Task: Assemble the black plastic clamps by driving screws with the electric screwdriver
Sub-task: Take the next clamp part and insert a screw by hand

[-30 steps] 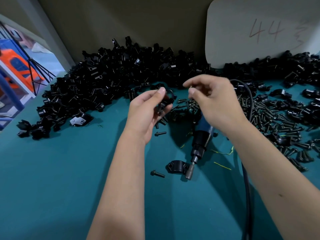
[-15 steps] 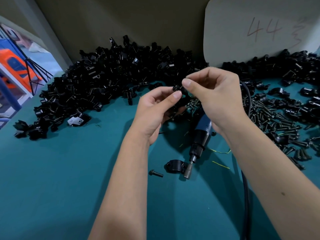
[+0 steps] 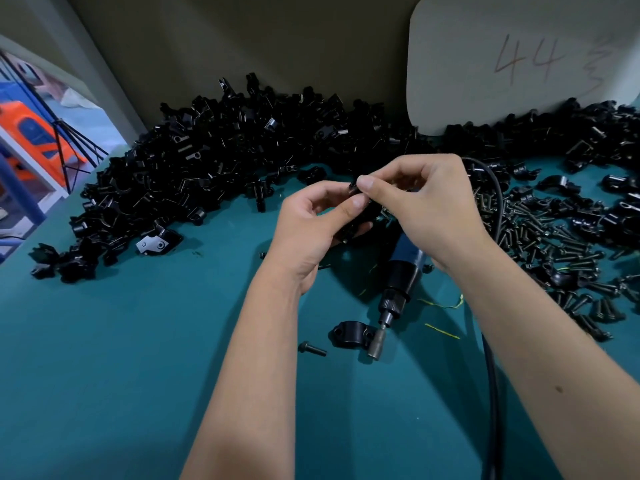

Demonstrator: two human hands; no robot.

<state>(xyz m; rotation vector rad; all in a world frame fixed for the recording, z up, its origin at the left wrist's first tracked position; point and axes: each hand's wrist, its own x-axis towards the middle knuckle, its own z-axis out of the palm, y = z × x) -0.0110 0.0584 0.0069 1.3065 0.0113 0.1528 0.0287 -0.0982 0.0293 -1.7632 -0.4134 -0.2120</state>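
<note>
- Right, the left hand (image 3: pixel 313 233) curls its fingers around a black clamp piece (image 3: pixel 360 220), lifted just above the teal table (image 3: pixel 138 375).
- The right hand (image 3: pixel 429 206) pinches a small dark part, likely a screw (image 3: pixel 354 186), at the top of that piece; if it goes in crooked, it may jam or drop.
- A dropped screw could vanish into the screw pile (image 3: pixel 540 237) on the right.
- The electric screwdriver (image 3: pixel 398 285) lies untouched below the hands, its tip touching a loose clamp half (image 3: pixel 349 336); a wrist brushing its cable (image 3: pixel 491 393) could roll it.
- The far heap of clamps (image 3: pixel 221 157) sits close; an elbow sweep might scatter it.
</note>
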